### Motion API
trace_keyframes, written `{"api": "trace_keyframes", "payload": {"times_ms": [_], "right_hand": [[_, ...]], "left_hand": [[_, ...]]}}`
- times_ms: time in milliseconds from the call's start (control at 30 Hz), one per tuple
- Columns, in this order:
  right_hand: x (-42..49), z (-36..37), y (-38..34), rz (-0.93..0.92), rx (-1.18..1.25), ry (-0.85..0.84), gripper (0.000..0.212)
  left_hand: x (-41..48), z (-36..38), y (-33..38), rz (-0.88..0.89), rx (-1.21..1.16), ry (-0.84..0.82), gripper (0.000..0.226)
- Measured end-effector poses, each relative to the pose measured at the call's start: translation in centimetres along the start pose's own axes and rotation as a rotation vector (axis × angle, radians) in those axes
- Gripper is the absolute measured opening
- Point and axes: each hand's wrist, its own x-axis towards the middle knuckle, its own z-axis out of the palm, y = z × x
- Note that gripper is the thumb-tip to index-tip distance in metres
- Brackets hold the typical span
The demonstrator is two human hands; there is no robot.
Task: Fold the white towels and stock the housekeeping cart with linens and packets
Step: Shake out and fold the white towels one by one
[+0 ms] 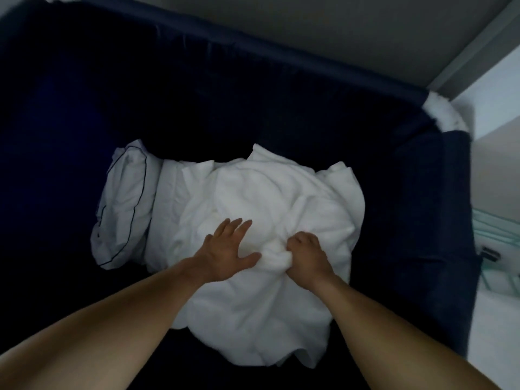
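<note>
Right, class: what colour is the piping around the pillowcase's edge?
Dark, navy-looking piping on a white pillowcase, in the head view.

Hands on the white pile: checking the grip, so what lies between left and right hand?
Head view: only bunched cloth of the white towel pile, which the right hand grips; the left hand lies flat on it.

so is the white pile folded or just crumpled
Crumpled, not folded: the white pile lies rumpled, the right hand gripping a bunched wad.

Right fingers (296, 242) buried in towel (267, 198), forearms (112, 333) cropped
</note>
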Motion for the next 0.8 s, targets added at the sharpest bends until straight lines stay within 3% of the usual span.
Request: {"api": "trace_keyframes", "payload": {"times_ms": [67, 200, 400, 500, 600, 667, 800], "right_hand": [[-1.1, -2.0, -0.2, -0.029, 0.070, 0.064, 0.020], [-3.6, -6.4, -1.3, -0.119, 0.081, 0.164, 0.019], [-9.1, -12.7, -2.0, -0.235, 0.011, 0.203, 0.022], [-12.5, -17.2, -2.1, -0.230, 0.064, 0.253, 0.024], [-16.4, -22.1, -2.7, -0.274, 0.128, 0.311, 0.026], [-19.4, -25.5, -3.0, -0.351, 0.165, 0.389, 0.025], [-26.3, -31.8, -3.8, -0.537, 0.231, 0.552, 0.021]], "left_hand": [[-0.4, -1.0, 1.2, 0.036, -0.061, -0.095, 0.098], [-1.4, -3.6, 5.2, 0.067, -0.053, -0.181, 0.106], [-5.8, -7.4, 11.4, 0.045, 0.161, -0.169, 0.043], [-9.1, -11.4, 15.0, 0.087, 0.116, -0.056, 0.036], [-12.8, -15.4, 19.1, 0.148, 0.044, 0.226, 0.037], [-15.7, -16.8, 21.4, 0.164, -0.098, 0.351, 0.042], [-21.7, -17.9, 26.2, 0.373, -0.388, 0.275, 0.097]]}}
